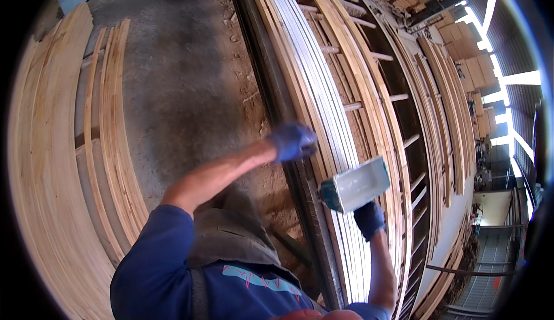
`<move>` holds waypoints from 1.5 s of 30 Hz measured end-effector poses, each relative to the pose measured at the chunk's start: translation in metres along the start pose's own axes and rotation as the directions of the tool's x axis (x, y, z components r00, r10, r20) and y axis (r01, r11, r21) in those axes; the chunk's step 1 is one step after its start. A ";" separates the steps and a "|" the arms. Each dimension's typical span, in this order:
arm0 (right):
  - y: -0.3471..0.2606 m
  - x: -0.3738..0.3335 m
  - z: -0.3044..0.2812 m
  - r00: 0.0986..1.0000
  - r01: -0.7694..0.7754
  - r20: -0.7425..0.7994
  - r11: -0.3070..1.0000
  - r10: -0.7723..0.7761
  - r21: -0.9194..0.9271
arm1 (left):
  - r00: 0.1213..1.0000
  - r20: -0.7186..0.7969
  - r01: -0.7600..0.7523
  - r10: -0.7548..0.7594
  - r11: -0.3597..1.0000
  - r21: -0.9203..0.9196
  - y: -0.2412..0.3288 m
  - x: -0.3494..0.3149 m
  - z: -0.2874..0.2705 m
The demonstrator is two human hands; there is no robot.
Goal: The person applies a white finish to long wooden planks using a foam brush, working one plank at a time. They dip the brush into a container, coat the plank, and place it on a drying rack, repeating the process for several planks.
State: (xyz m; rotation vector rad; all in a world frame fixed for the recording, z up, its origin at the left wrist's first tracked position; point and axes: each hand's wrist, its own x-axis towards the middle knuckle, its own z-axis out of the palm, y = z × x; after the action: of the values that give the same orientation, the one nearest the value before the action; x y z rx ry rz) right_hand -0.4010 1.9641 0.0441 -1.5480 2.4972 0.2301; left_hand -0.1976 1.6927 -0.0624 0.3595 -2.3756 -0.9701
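In a dark blue glove, my right hand point(369, 221) is closed on the near side of a rectangular open tray point(360, 182). The tray is teal outside, and its inside is coated white. It is tilted over a row of long, narrow wooden strips point(323, 95), whose upper faces look white and shiny. My left hand point(294, 141), in a blue glove, is curled closed at the left edge of these strips. It is slightly blurred, and anything within its fingers is hidden.
A dark metal rail point(271, 89) runs along the strips. To the right, more wooden strips point(369, 72) lie across rollers point(353, 106). Long boards point(46, 124) are stacked at the far left beside a concrete floor point(173, 72). More timber point(444, 106) lies farther right.
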 end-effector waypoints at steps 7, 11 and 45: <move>-0.123 0.191 -0.043 0.992 0.127 -0.029 0.992 -0.126 0.021 | 0.967 -0.207 0.171 -0.149 0.981 0.094 -0.166 0.016 -0.137; -0.201 0.311 -0.069 0.982 0.187 -0.027 0.975 -0.185 0.120 | 0.893 -0.325 0.329 -0.312 0.944 0.000 -0.248 0.005 -0.208; -0.271 0.404 -0.051 0.998 -0.017 0.064 0.970 0.002 0.243 | 0.923 -0.372 0.018 0.100 0.953 0.302 -0.512 0.223 -0.398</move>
State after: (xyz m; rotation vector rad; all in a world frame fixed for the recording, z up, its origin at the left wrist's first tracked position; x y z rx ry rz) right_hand -0.3373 1.4823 -0.0133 -1.4084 2.3805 -0.0268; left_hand -0.1299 1.0118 -0.1037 0.5561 -2.1499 -0.4594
